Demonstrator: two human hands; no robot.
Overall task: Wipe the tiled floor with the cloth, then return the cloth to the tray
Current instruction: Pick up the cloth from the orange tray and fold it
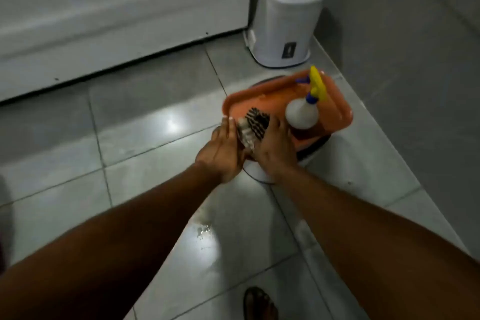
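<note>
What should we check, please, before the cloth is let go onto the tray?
1. Cloth between both hands: ok, left hand and right hand flank it.
2. Cloth over tray: ok, at its near end.
3. Spray bottle upright, apart from the cloth: ok.
4. Tray sits steady on its support: cannot tell.
5. Floor dry: not ok, droplets remain.

Grey tiled floor (pixel 145 122), dark grout lines, glossy with light glare. Wet patch (pixel 204 231) on the near tile. White round base (pixel 255 173) stands on the floor with an orange tray (pixel 342 114) sitting over it (how it is supported is hidden). White cylindrical appliance (pixel 285 31) stands on the floor by the wall. Sandalled foot (pixel 259 304) at bottom edge.
</note>
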